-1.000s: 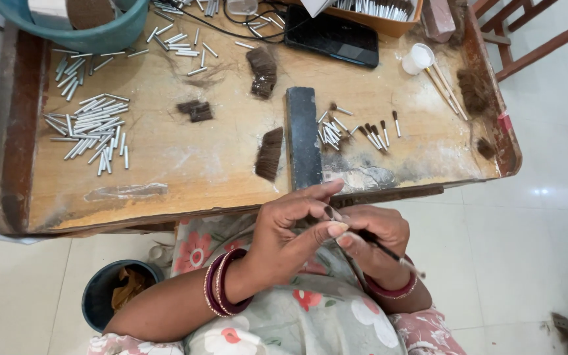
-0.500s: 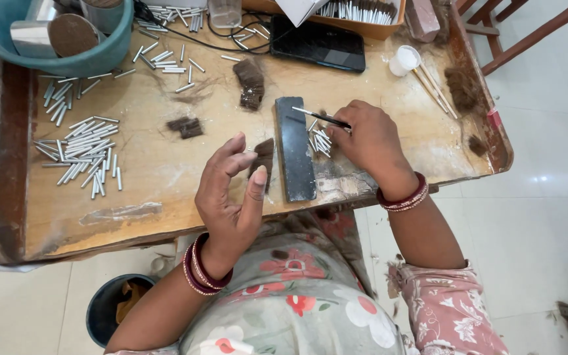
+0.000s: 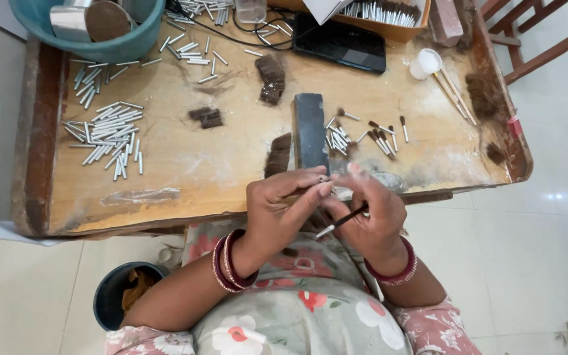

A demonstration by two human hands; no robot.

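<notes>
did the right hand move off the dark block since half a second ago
Yes. The right hand has pulled back from the dark rectangular block on the wooden table toward the body, meeting the left hand.

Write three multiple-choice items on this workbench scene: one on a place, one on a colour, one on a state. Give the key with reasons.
1. Where does the dark block lie?
A. in the teal tub
B. on the wooden table, ahead of the hands
C. on the floor

2. What colour is the tub at the table's far left corner?
A. teal
B. red
C. white

3. What is the right hand doing?
A. resting flat on the table
B. hanging empty
C. holding a thin brush

Key: 1 B, it lies flat mid-table; 2 A, its rim is teal; 3 C, the fingers close around the brush, with the left hand alongside.
</notes>
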